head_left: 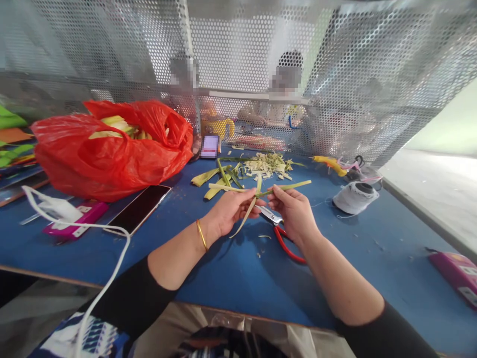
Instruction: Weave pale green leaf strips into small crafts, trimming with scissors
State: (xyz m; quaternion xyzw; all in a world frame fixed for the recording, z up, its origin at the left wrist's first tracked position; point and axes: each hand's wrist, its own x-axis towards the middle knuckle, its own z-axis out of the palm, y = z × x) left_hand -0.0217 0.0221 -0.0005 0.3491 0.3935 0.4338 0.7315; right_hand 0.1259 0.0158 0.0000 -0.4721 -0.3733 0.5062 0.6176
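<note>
Between my two hands are pale green leaf strips (pixel 260 185) that cross one another, with ends sticking out left, right, up and down. My left hand (pixel 235 208) pinches them near the crossing. Thumb and fingers of my right hand (pixel 291 208) close on the strip (pixel 298 185) that points right. Below my hands lie scissors with red handles (pixel 285 244), partly hidden by my right hand. Just beyond are a heap of leaf trimmings (pixel 269 164) and several longer leaf pieces (pixel 206 175).
A red plastic bag (pixel 112 159) holding leaf material stands left, near a dark phone (pixel 139 209), a magenta box (pixel 80 219) and a white cable (pixel 126 243). White thread (pixel 354 198) sits right. A perforated metal screen (pixel 231 44) borders the blue table (pixel 223 278); people are behind it.
</note>
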